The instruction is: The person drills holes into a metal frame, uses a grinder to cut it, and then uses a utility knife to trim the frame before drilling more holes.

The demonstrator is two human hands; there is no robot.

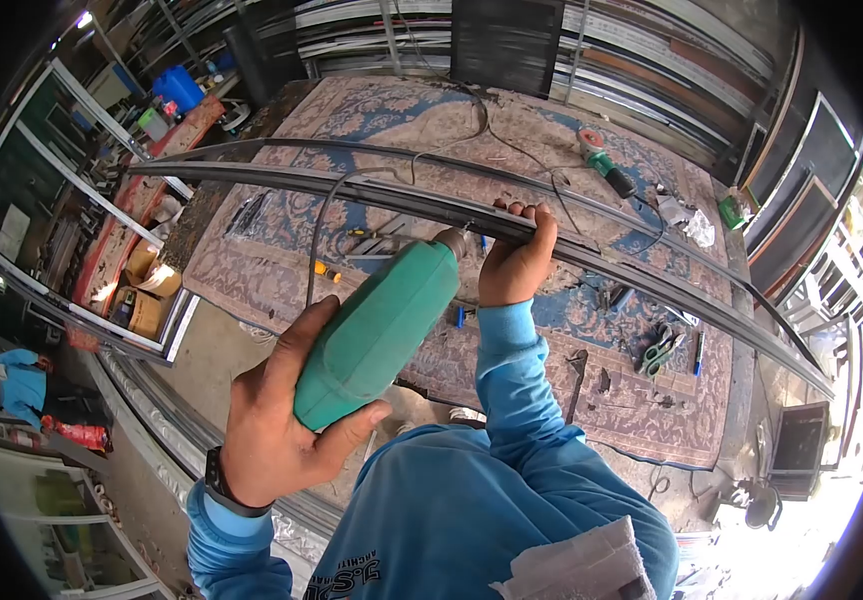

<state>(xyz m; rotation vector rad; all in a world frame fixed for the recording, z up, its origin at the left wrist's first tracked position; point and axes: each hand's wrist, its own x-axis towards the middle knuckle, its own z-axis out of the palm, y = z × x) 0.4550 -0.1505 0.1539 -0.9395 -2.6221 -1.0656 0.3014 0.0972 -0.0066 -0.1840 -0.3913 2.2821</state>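
My left hand [287,405], with a dark band at the wrist, is wrapped around the body of a green power drill [382,335]. The drill's metal tip [452,240] points up and away from me, right at a long dark metal profile [392,195]. Around that profile, just right of the drill tip, the fingers of my right hand [520,255] are closed. A second long profile [652,235] runs behind the first. Part of the drill's underside is hidden by my left hand.
A patterned carpet [682,400] covers the worktable. On it lie another green power tool [607,170], scissors [660,352], a blue marker [699,353] and a yellow-handled tool [328,271]. Cables [482,115] cross the carpet. Another person [22,385] is at far left.
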